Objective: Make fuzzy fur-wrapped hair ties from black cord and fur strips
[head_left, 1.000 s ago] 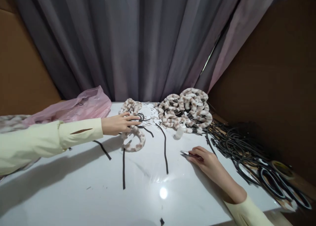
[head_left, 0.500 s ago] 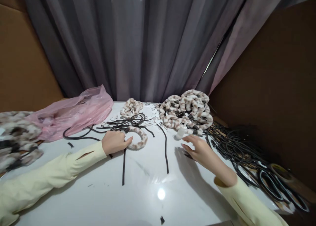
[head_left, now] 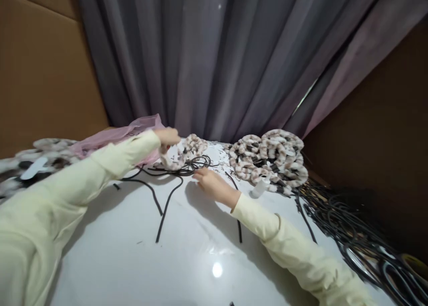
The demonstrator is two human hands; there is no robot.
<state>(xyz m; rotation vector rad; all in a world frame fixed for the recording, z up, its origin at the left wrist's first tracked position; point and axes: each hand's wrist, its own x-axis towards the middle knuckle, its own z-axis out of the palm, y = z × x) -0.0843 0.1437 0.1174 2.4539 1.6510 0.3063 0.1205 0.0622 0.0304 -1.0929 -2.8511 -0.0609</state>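
My left hand [head_left: 169, 136] is raised over the back left of the table, its fingers closed on a fluffy white-and-brown ring [head_left: 172, 161] that hangs below it. Part of the grip is hidden behind the hand. My right hand [head_left: 214, 186] reaches to the front edge of a loose coil of black cords [head_left: 197, 163], fingers bent and a little apart, with nothing visible in them. Whether the fingertips touch the cords is unclear. Behind the coil lies another fluffy ring [head_left: 195, 145]. Two loose cord ends [head_left: 167, 203] trail toward me.
A heap of fluffy rings [head_left: 270, 156] sits at the back right, with a small white bottle [head_left: 261, 188] before it. Many black cords [head_left: 337, 217] lie along the right edge. A pink plastic bag [head_left: 110, 138] and more fluffy rings [head_left: 43, 156] are at left.
My left hand has lifted the fluffy ring up and back toward the other ring. From beside the white bottle, my right hand has moved left to the cord coil. The view has shifted.
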